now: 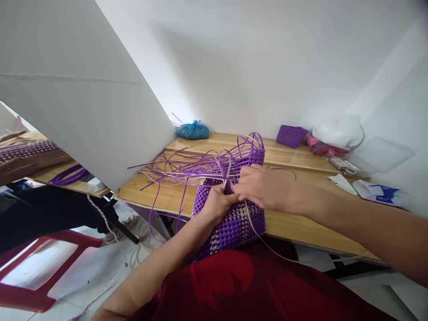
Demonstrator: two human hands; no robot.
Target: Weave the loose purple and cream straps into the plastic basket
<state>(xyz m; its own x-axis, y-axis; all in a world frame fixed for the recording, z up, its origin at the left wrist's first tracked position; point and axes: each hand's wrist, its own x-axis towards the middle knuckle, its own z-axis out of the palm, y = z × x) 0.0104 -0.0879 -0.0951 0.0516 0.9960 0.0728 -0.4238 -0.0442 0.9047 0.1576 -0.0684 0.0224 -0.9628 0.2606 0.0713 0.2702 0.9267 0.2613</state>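
A woven purple and cream basket (230,229) leans between my lap and the table edge. Long loose purple and cream strips (187,167) fan out from its top toward the left and back. My left hand (219,203) is closed at the basket's upper rim, pinching strips where they bunch together. My right hand (262,185) meets it from the right, fingers curled in at the same bunch; its fingertips are partly hidden, and which strip they grip is unclear. A single cream strip (251,223) hangs from beneath my right hand down across the basket front.
On the wooden table (310,223) stand a blue plastic bag (193,130), a small purple woven piece (291,135) and a white bag (337,131). A grey partition (100,89) rises at the left. Beyond it, another person's arm (33,165) shows near a red stool (63,258).
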